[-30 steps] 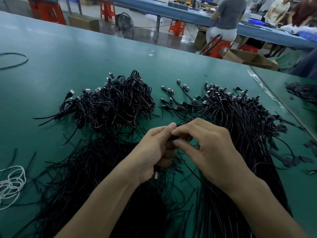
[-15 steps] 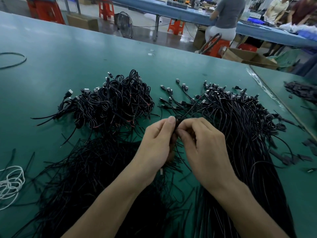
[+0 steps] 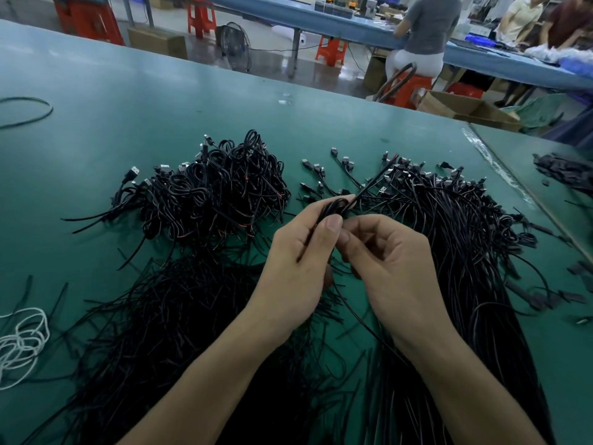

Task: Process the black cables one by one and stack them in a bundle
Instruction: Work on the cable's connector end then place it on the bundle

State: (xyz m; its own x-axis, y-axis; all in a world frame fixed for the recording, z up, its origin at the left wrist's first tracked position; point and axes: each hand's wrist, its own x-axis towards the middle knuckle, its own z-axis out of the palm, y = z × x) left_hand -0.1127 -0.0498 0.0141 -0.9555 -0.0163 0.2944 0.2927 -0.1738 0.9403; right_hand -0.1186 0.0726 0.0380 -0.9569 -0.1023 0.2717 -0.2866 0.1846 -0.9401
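My left hand (image 3: 301, 261) grips a small coil of one black cable (image 3: 337, 205) between thumb and fingers, just above the green table (image 3: 160, 107). My right hand (image 3: 391, 264) pinches the same cable right beside it; the cable's tail runs down under my right wrist and its free end points up to the right. A heap of coiled black cables (image 3: 211, 194) lies at the back left. A long spread of straight black cables with USB plugs (image 3: 455, 226) lies on the right. A loose mass of black strands (image 3: 167, 326) covers the near left.
A white cord (image 3: 22, 345) lies coiled at the left edge, and a dark loop (image 3: 25, 110) at the far left. Small black parts (image 3: 564, 171) sit on the neighbouring table at right. People sit at a blue bench behind, among red stools and cardboard boxes.
Both hands have lifted slightly away from me and turned. The cable now shows as a small loop above my left thumb, with its free end sticking up to the right.
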